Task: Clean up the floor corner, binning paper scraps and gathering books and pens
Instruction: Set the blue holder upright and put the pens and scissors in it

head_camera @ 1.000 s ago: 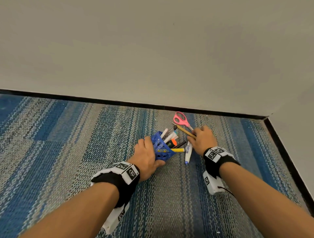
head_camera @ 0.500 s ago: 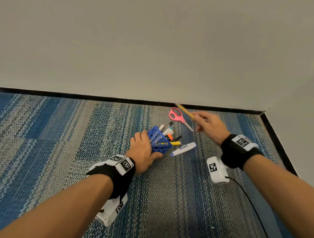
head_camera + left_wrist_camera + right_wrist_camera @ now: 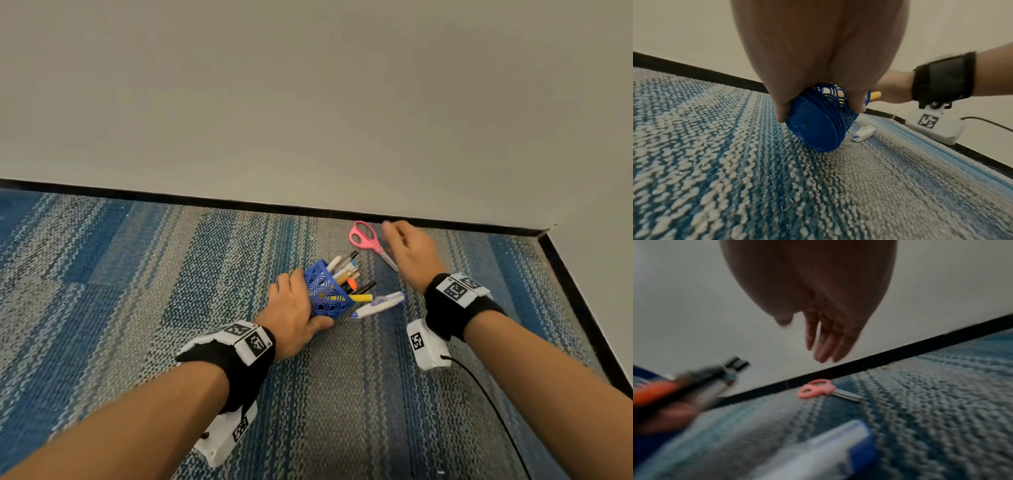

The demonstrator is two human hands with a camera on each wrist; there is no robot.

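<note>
A blue lattice pen holder [image 3: 325, 294] lies tilted on the carpet, and my left hand [image 3: 294, 310] grips it around its base [image 3: 816, 123]. Several pens and markers [image 3: 347, 274] stick out of its mouth towards the wall. A white and blue marker [image 3: 378, 304] lies on the carpet just right of the holder. Pink-handled scissors [image 3: 368, 240] lie near the skirting. My right hand [image 3: 406, 248] hovers over the scissors' blades with straight fingers [image 3: 822, 344] and holds nothing.
The striped blue and grey carpet [image 3: 137, 274] meets grey walls at a black skirting [image 3: 239, 204], with the room corner [image 3: 544, 233] at the right. A cable [image 3: 493, 404] runs from my right wrist camera.
My right hand held a brown pencil half a second ago and is now empty, over the scissors; a brown pencil now stands among the pens in the holder. My left hand kept its grip.
</note>
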